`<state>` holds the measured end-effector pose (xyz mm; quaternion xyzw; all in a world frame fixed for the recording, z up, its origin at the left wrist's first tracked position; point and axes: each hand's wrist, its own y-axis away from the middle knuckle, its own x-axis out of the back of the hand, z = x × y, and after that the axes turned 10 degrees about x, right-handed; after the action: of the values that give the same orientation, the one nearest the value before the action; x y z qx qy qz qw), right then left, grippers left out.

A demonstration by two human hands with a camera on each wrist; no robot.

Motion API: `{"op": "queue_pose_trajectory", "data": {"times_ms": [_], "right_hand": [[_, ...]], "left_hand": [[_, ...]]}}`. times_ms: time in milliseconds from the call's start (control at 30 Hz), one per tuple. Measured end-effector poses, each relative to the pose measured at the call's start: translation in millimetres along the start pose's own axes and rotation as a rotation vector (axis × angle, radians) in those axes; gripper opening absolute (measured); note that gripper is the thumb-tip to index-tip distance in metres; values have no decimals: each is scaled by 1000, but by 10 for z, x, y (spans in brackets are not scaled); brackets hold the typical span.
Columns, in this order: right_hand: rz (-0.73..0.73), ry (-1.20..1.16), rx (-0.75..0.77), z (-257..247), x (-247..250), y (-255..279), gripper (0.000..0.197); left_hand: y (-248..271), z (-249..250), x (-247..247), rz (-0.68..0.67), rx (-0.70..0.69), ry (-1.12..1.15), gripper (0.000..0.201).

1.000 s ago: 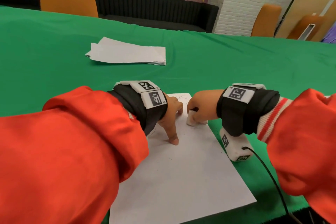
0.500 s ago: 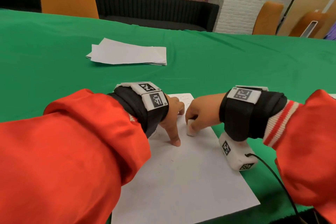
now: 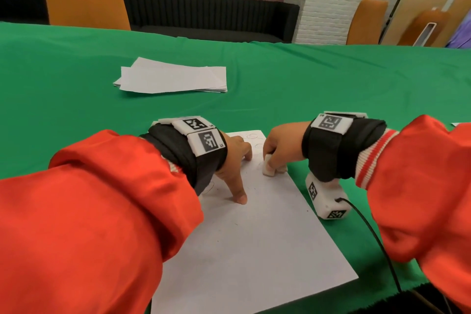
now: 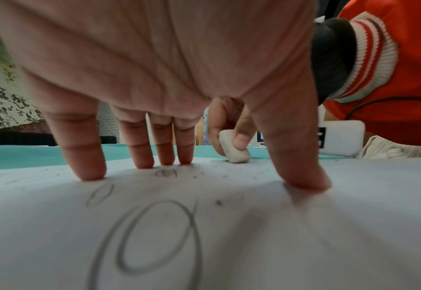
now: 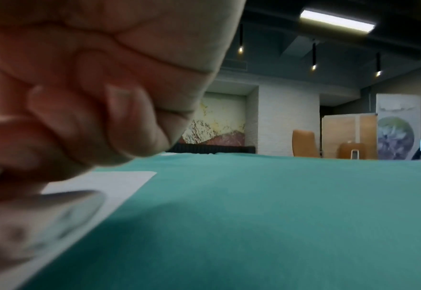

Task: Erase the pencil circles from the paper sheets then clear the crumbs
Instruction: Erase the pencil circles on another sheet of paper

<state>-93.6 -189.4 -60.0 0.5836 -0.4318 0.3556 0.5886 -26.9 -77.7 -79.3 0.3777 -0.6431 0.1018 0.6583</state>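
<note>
**Inspector:** Start nearest the wearer. What lies under the hands?

**Assistant:** A white paper sheet (image 3: 254, 250) on the green tablecloth (image 3: 76, 84). The left hand (image 3: 233, 160) bears on it with straight, spread fingers (image 4: 85, 157), tips pressed to the sheet, thumb set well apart from the other four.

**Inspector:** Pencil marks?

**Assistant:** A large pencil circle (image 4: 154, 235) lies under the palm, nearer than the fingertips. Two smaller circles sit just by the fingertips. Dark crumbs (image 4: 218, 202) are scattered between the thumb and the fingers.

**Inspector:** The right hand?

**Assistant:** The right hand (image 3: 283, 145) pinches a white eraser (image 3: 268, 167) between thumb and curled fingers. The eraser's lower end touches the sheet, just beyond the left thumb. Faint circles show past the right-hand knuckles, at the sheet's far edge.

**Inspector:** Farther out?

**Assistant:** A stack of white sheets (image 3: 173, 79) lies well beyond both hands, apart from the working sheet.
</note>
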Motion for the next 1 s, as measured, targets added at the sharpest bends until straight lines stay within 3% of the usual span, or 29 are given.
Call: {"op": "queue_pose_trajectory", "data": {"times_ms": [200,333,500,600,700,867,1000], "right_hand": [[-106,-11,52,-68,-40,-1,27],[-17,-6,-19,23,15,-15,21],[-110,18,43,-50,-31,-12,19],[-49,11,12,-16,5,-17,13],[6,4,-30,43,23,-35,20],[-106,-21,18,-3,-19,-17,25],[-28,-23,-37,66,19,-23,20]], "left_hand": [[-8,-9,-4,-7,13,-6,90],[-4,-3,-8,1,2,2,90],[-10,-9,-8,0,4,4,90],[-13,-4,-4,-2,1,7,90],[-10,-2,-5,6,-4,0,91],[-19,-11,-12,-2,5,9,91],[-20,-2,-11,3,0,3,91]]}}
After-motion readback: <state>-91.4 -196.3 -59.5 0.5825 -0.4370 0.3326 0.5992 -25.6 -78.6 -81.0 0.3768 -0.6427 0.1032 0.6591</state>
